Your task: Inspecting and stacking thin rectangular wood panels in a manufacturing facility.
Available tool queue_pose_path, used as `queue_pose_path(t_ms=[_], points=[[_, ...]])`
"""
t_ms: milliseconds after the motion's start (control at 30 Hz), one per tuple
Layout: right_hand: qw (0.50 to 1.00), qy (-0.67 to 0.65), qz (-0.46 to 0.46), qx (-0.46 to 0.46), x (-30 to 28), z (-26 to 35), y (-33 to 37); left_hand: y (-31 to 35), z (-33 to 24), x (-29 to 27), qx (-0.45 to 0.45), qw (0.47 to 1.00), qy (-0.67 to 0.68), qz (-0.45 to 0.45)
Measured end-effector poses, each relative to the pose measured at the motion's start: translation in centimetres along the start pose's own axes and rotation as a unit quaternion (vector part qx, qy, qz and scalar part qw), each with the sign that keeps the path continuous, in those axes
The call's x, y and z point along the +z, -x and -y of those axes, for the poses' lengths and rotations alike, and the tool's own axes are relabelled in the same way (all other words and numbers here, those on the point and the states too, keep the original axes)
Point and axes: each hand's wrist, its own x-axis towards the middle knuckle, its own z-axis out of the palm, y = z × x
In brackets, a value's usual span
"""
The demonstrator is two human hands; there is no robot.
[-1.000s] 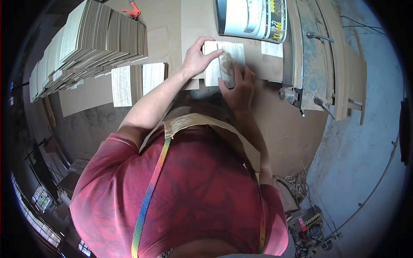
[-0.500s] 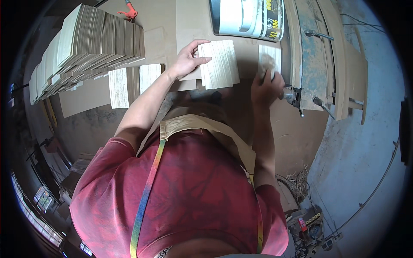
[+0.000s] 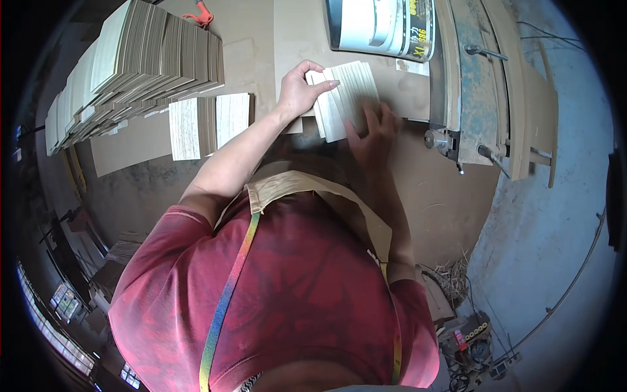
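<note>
My left hand [image 3: 304,91] is closed around the left side of a stack of thin pale wooden boards [image 3: 346,91], its thumb lying on top. The boards are slightly fanned, and several long edges show. At the stack's lower right corner is my right hand [image 3: 377,134], its fingers spread and a little blurred. I cannot tell how firmly it touches the boards. A pale flat piece [image 3: 413,67] with a brownish mark lies just below the bucket, farther off than my right hand.
A white bucket with a dark label [image 3: 359,26] lies at the far side. Long rows of boards [image 3: 157,52] stand at the far left, with smaller bundles [image 3: 185,130] nearer. A red-handled tool [image 3: 201,16] lies behind. At the right is a worn blue-grey machine [image 3: 480,85] with metal handles.
My right hand has moved left from the pale piece to the stack, and the small object it held no longer shows. The stack has shifted slightly right, tilted and fanned out.
</note>
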Motion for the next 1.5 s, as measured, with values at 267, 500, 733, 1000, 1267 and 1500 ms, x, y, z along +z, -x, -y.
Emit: queue_pose_path(t_ms=[267,500,733,1000,1267,1500], points=[[0.978,0.192,-0.065,0.048,-0.1,-8.6,0.5,0.1,0.6,-1.3,-0.005,0.997,0.06,0.044],[0.991,0.105,-0.082,0.015,3.5,-5.5,-5.8,-0.4,-1.5,-0.7,-0.019,0.999,0.026,0.011],[0.999,0.045,-0.011,-0.027,0.8,-2.8,1.9,0.9,-0.7,-0.2,0.043,0.998,-0.018,-0.038],[0.984,0.169,-0.058,0.004,1.8,-9.5,-5.0,0.6,-0.3,-3.4,-0.006,0.982,0.131,0.133],[0.999,0.01,0.017,-0.028,2.7,0.6,-2.5,-0.6,-0.9,1.1,-0.091,0.995,0.042,-0.003],[0.999,0.033,-0.004,0.01,-1.5,-3.9,1.8,-0.8,-1.2,-1.5,-0.102,0.988,0.106,-0.037]])
